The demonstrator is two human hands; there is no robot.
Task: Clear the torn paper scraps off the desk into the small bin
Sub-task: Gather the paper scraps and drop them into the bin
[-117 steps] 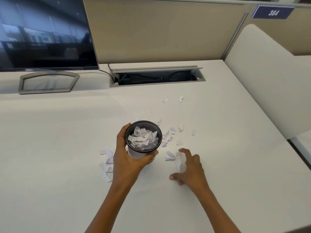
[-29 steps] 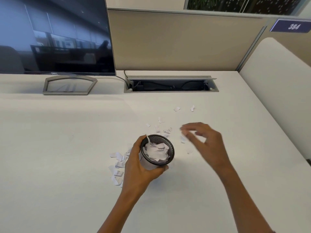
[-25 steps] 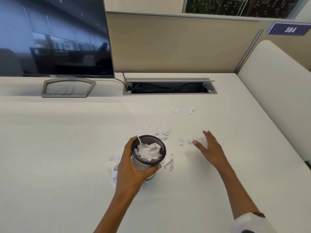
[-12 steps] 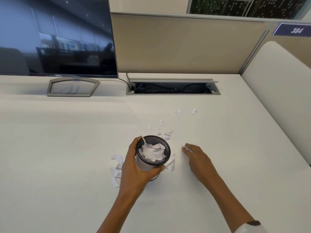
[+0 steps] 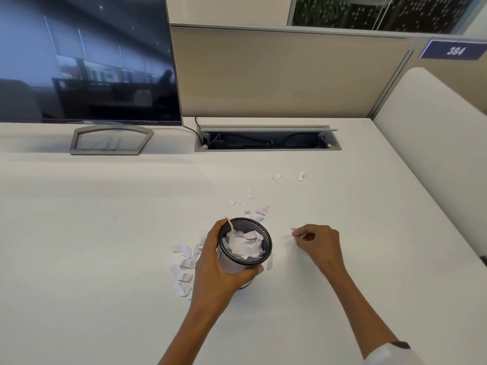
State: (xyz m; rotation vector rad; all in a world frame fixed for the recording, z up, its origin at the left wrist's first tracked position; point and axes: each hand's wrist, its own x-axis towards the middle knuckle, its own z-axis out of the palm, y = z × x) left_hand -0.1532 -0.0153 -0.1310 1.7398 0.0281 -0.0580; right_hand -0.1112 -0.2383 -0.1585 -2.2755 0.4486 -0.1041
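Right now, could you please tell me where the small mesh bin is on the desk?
In the head view, the mesh bin sits near the middle of the desk, gripped by the left hand, with paper scraps to its left.

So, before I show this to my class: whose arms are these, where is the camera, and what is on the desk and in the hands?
No machine here. A person wears a camera on the head, looking forward and down, so the two arms reaching in from the bottom are their own.

The left hand grips a small black mesh bin, already full of torn white paper. The right hand is curled beside it, fingertips pinching at small scraps on the white desk; how many it has is too small to tell.

More scraps lie in a pile to the left of the bin, a scatter just beyond it, and two pieces farther back.

At the back stand a dark monitor and an open cable tray set into the desk.
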